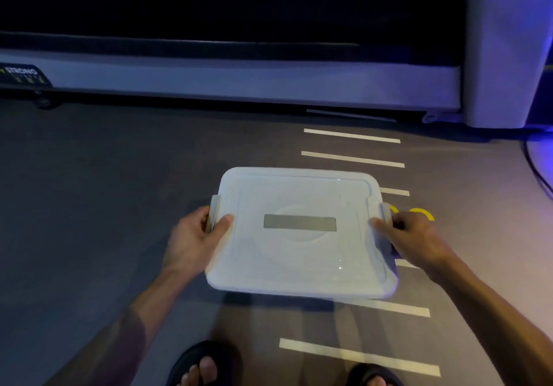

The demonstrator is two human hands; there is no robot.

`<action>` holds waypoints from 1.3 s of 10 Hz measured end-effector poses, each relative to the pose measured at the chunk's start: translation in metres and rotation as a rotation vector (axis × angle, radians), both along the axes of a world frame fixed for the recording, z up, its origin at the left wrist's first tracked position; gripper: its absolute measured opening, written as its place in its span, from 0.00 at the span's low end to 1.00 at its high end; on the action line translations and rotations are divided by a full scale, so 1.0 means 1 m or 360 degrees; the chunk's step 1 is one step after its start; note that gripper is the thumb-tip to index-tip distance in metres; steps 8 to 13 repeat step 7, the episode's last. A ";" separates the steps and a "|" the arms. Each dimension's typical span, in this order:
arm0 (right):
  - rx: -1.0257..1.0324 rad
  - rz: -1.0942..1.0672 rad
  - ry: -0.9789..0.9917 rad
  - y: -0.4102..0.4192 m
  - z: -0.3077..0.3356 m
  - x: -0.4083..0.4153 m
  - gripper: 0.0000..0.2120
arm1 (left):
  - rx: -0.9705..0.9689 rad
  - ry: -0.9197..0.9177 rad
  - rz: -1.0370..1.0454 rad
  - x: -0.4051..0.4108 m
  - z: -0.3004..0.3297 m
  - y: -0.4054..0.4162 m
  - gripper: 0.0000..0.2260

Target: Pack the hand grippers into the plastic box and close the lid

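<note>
— What are your hands doing?

— Your left hand (200, 237) grips the left side latch (215, 212) of the white lid (299, 233), thumb on top and fingers curled round the edge. Your right hand (410, 237) holds the right side latch (385, 212) the same way, thumb pressed on the lid's surface.

— And the box itself?

— The lid sits flat over the plastic box (386, 291), which is almost wholly hidden beneath it; you cannot tell from here whether it is snapped shut or whether it rests on the floor. A grey rectangular label (299, 223) marks the lid's middle.

— Any hand grippers showing?

— Just beside your right hand, two yellow curved pieces (422, 212) peek out on the dark floor (89, 191); what they belong to is unclear.

— What surrounds you?

— Pale tape strips (352, 135) cross the floor, your sandalled feet (203, 364) stand below, and a treadmill base (239, 77) marked "STRONG" runs across behind.
</note>
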State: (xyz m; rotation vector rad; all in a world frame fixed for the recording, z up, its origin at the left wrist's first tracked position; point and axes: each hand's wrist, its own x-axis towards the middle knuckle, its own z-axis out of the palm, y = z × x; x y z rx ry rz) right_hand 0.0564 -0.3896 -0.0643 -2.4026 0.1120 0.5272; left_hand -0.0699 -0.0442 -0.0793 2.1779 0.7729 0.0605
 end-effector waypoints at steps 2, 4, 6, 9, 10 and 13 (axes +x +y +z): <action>-0.0450 0.0130 -0.0194 0.030 -0.004 0.052 0.22 | 0.0447 0.0052 -0.0212 0.054 0.001 0.013 0.16; -0.0818 0.0249 -0.0337 0.039 -0.005 0.048 0.21 | 0.0579 0.0025 -0.0195 0.053 -0.006 0.000 0.14; -0.0135 0.0375 -0.0680 0.055 0.021 0.036 0.14 | 0.0610 -0.0420 -0.0443 0.053 0.005 0.002 0.11; 0.0700 0.0288 -0.0110 0.079 0.032 0.039 0.24 | -0.0031 -0.0518 -0.0520 0.065 0.026 -0.015 0.15; 0.0700 0.0288 -0.0110 0.079 0.032 0.039 0.24 | -0.0031 -0.0518 -0.0520 0.065 0.026 -0.015 0.15; 0.0700 0.0288 -0.0110 0.079 0.032 0.039 0.24 | -0.0031 -0.0518 -0.0520 0.065 0.026 -0.015 0.15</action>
